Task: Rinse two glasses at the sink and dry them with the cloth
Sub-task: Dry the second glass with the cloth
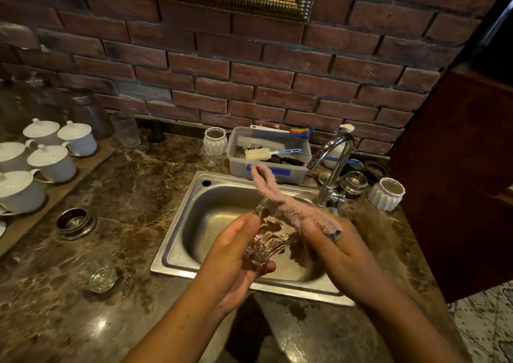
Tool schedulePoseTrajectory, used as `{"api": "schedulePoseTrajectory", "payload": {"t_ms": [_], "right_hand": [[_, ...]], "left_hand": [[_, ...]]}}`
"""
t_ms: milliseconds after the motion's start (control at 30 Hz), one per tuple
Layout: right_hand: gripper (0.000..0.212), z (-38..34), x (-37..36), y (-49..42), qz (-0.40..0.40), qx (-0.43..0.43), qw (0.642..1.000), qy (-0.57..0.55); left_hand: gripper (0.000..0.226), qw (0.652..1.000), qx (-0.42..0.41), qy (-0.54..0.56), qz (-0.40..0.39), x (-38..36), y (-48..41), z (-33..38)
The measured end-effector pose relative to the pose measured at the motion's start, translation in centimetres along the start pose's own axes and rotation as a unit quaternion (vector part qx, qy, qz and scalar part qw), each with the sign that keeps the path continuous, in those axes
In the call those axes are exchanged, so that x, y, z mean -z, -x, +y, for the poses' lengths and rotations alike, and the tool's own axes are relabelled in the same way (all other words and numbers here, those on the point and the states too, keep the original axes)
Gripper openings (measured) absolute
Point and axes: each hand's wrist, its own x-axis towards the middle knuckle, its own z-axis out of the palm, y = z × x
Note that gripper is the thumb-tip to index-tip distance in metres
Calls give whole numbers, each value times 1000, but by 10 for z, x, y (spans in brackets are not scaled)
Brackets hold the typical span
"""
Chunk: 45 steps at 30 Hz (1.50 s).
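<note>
Over the steel sink (194, 218) the left hand (236, 254) holds a clear cut glass (263, 240), tilted with its thick base near and its mouth pointing far and up. The thumb lies along the glass's left side and the fingers (268, 267) curl under the base, clamped on it.

The right hand (330, 249) holds a pinkish cloth (291, 207). One end is pressed at the mouth of the glass while the rest drapes over the back of the hand and trails up and to the far left in a blurred loop. How the right fingers sit on the cloth cannot be told exactly — they are hidden behind the cloth and glass — but they are closed on the cloth.

A second glass (101, 278) stands on the marble table (125, 196) to the near left of the sink, well apart from the hands. The chrome tap (333, 165) rises at the sink's far right corner, its spout arching left.

Behind the sink sits a clear plastic tub (294, 178) holding brushes, with a white ribbed jar (215, 140) just beside it on the left and another white ribbed jar (387, 193) to the right of the tap. White lidded cups (50, 162) stand on a tray at the far left — against the brick wall (249, 79).
</note>
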Motion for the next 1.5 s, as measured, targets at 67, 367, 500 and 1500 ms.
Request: {"api": "schedulePoseTrajectory", "payload": {"t_ms": [67, 367, 500, 1500], "right_hand": [[22, 1, -2, 1, -16, 14, 999, 36], [35, 17, -7, -5, -109, -18, 993, 50], [35, 19, -12, -6, -130, -62, 989, -43], [29, 21, -15, 19, -57, 95, 976, 187]], "left_hand": [[50, 1000, -5, -4, 12, 0, 0, 1], [35, 995, -30, -51, 82, -7, -5, 5], [36, 993, -49, -79, 72, -10, -8, 6], [23, 984, 73, -125, 103, -36, -9, 18]]}}
